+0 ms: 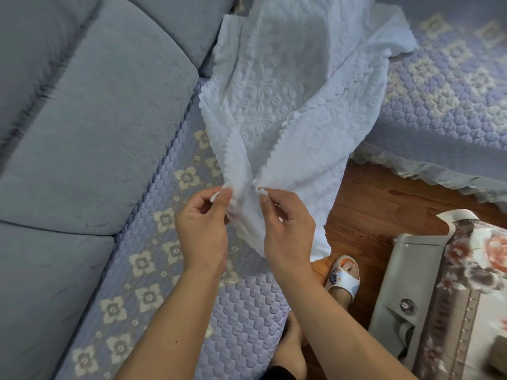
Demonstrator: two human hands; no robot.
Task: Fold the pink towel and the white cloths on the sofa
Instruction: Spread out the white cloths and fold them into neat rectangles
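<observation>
Over the sofa [90, 138], the left hand [201, 229] pinches one scalloped corner of the white cloth [288, 91] between thumb and forefinger. Just beside it, the right hand [286, 229] pinches another corner. Farther right, the cloth trails across the quilted cover [444, 86], above a slippered foot [344, 275] and wooden floor [384, 204].

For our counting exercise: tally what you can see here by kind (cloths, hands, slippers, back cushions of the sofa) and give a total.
White cloth: 1
Hands: 2, left hand and right hand, each pinching the cloth's near edge
Slipper: 1
Back cushions: 3, one at
Pink towel: 0 in view
Total: 7
</observation>
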